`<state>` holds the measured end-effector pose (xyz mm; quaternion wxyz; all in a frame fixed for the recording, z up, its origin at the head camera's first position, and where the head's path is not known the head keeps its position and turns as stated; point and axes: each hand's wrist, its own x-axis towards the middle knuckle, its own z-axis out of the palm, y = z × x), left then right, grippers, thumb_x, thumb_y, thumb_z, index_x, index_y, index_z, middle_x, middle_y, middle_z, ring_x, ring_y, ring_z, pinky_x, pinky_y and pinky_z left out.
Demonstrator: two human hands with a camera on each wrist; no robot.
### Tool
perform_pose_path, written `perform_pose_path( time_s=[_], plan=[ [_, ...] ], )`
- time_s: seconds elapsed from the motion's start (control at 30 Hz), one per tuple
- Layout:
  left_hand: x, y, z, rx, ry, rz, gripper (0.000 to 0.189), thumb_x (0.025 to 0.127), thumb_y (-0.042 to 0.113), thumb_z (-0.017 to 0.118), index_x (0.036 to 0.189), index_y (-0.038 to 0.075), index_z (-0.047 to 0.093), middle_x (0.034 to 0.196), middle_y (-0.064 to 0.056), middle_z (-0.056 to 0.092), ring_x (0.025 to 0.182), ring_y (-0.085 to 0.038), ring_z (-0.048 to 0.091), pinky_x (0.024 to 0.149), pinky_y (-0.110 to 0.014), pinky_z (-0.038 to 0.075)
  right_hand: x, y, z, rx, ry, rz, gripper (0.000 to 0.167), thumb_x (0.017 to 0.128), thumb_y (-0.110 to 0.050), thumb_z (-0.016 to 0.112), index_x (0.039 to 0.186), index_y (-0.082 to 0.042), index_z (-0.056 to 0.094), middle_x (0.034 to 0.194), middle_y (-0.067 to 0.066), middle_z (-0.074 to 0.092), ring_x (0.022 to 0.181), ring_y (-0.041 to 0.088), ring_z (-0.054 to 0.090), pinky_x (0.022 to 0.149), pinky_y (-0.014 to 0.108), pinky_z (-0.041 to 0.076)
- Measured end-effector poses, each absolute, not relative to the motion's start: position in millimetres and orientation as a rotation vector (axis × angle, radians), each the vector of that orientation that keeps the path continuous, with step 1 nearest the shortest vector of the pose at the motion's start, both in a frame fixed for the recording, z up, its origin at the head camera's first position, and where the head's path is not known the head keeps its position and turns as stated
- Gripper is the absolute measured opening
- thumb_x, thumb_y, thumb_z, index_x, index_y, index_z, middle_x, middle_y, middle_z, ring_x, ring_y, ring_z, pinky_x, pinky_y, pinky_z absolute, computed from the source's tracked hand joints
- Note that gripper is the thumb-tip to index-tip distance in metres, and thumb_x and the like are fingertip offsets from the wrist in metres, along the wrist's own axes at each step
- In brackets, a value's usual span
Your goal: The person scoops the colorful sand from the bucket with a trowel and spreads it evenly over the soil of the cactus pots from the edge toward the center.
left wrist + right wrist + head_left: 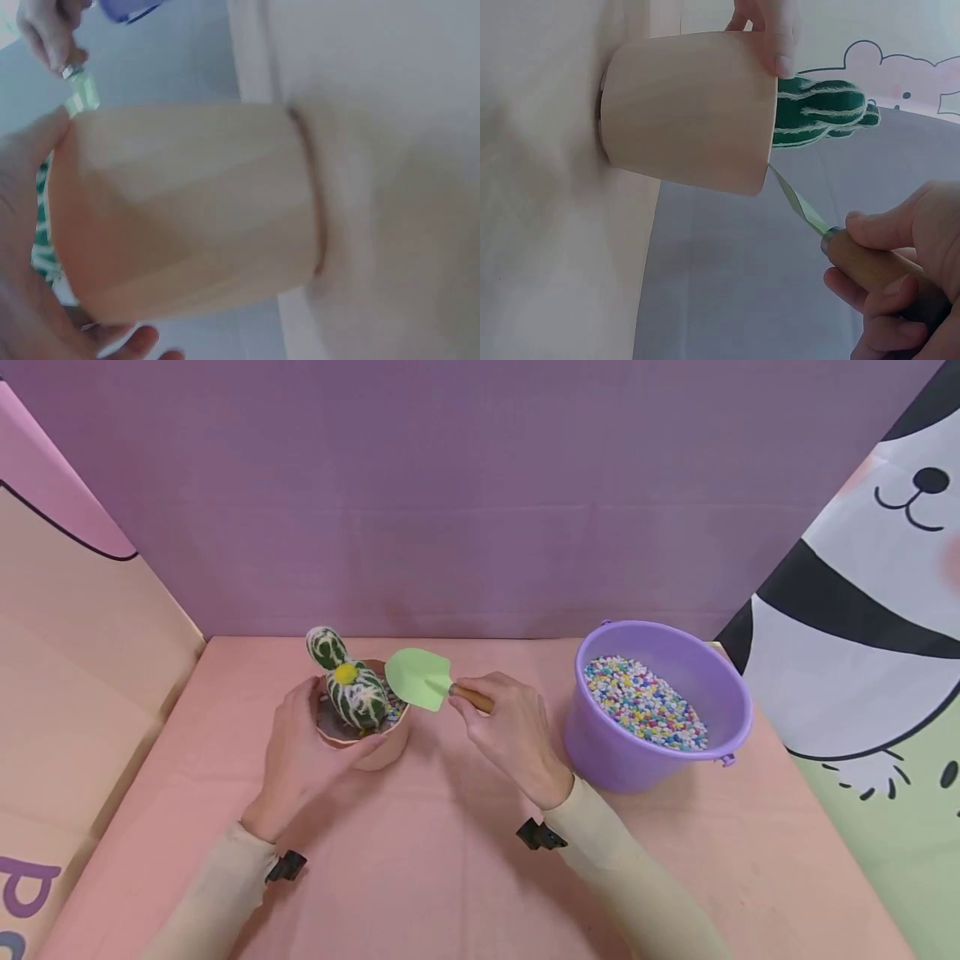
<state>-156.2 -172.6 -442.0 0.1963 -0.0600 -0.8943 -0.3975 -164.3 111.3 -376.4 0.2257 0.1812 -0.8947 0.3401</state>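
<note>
A flowerpot (388,753) holding a cactus (358,697) stands near the desk's (450,860) back edge, left of its middle. The left hand (303,747) grips the pot's rim between thumb and fingers, thumb on the near side. The right hand's (513,722) fingers close round a trowel's (420,679) wooden handle; its green blade extends beyond them to the pot's right rim. Toward the back right corner: a bucket (611,758) of coloured pebbles (647,703).
</note>
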Motion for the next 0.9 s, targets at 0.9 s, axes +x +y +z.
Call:
perform_pose_path(
  time_s=[0.9],
  plan=[
    [-143.6, -188.4, -410.6, -0.174, -2.312, -1.396, 0.074, 0.095, 0.013, 0.078, 0.159, 0.007, 0.041, 0.157, -0.014, 0.052, 0.143, -0.034, 0.051, 0.105, -0.039, 0.044, -163.5, 127.8, -358.8, 0.424, -2.434, 1.320, 0.026, 0.095, -0.021, 0.082, 0.116, -0.006, 0.082, 0.112, 0.008, 0.081, 0.098, 0.015, 0.081, 0.083, 0.028, 0.065]
  ],
)
